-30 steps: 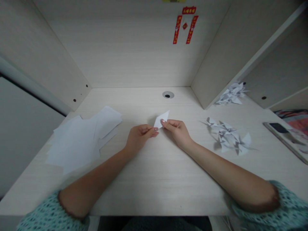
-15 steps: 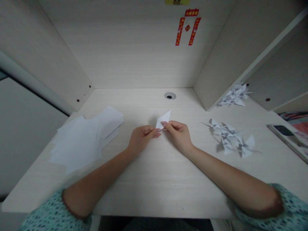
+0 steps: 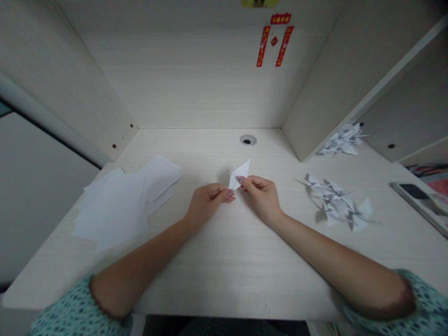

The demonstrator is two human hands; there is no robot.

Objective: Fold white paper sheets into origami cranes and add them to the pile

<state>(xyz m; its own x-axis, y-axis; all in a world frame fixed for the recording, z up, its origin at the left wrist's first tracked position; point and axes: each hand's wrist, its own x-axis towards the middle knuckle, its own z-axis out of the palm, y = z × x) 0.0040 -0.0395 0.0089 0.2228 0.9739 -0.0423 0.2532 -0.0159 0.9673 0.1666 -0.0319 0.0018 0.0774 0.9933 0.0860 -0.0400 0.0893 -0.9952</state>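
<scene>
Both pinch folded paper: left hand; right hand.

Folded white paper, single piece, narrow kite shape, creases crisp, pointed tip up and leaning right, lower end pinched between left hand and right hand.

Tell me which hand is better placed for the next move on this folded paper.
Probably the right hand: its fingers grip the side of the folded paper, leaving the upper point free, while the left hand only reaches the paper's lower end.
</scene>
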